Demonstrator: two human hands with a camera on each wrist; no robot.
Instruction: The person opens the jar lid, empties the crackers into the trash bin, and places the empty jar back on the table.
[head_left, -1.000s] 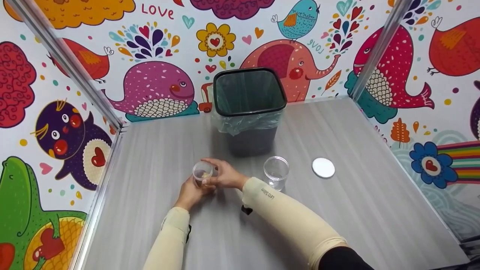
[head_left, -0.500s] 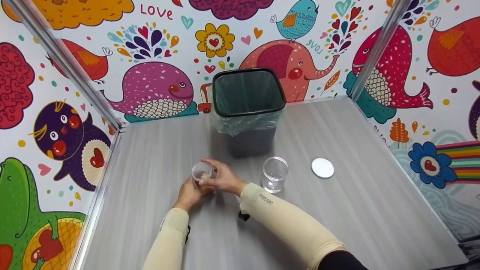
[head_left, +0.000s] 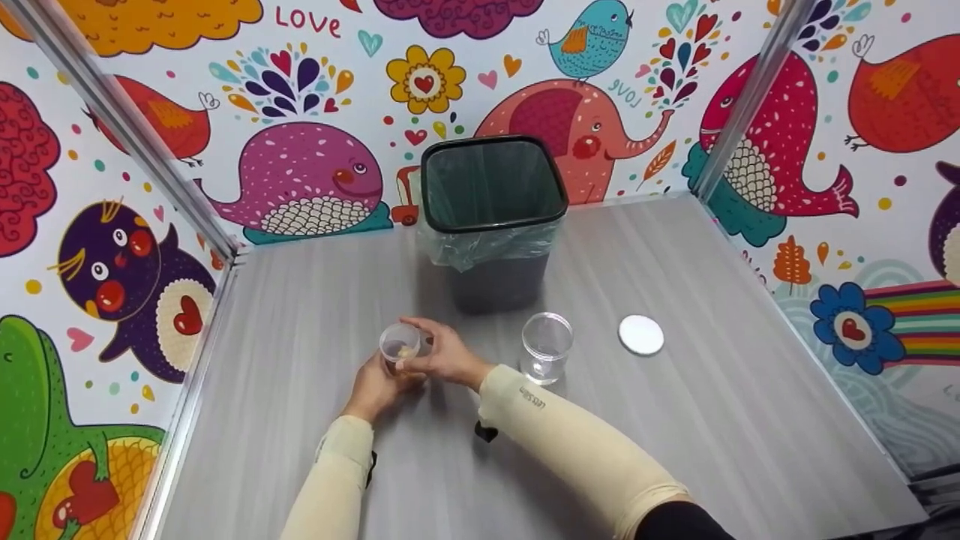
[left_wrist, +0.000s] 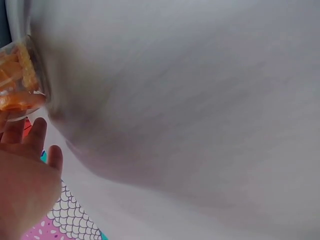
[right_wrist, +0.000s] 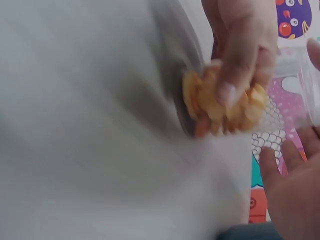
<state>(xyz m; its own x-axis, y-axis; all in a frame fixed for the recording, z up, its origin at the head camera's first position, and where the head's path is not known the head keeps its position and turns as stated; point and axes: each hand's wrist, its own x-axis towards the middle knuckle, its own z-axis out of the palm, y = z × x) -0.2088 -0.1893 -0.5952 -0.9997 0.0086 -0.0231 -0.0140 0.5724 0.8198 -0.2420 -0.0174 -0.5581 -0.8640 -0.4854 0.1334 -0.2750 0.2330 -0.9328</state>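
Note:
A small clear plastic jar (head_left: 393,338) stands between both hands in the head view, its mouth facing up. Orange-yellow snack pieces (right_wrist: 202,102) fill its lower part. My left hand (head_left: 375,388) grips the jar low on its left side; in the right wrist view its thumb lies across the wall over the pieces. From the right, my right hand (head_left: 450,358) holds the upper part, thumb in front and index finger behind the rim. Through the left wrist view the jar (left_wrist: 26,75) shows at the left edge, its base close to the table.
To the right of the hands stands a second clear jar (head_left: 547,346) without a lid. A round white lid (head_left: 641,334) lies further right. Behind them is a dark bin (head_left: 499,277) lined with a plastic bag. Patterned walls enclose the grey table (head_left: 315,292).
Both hands keep the same hold on the jar. The whole head view has drifted slightly, so everything appears a little further left.

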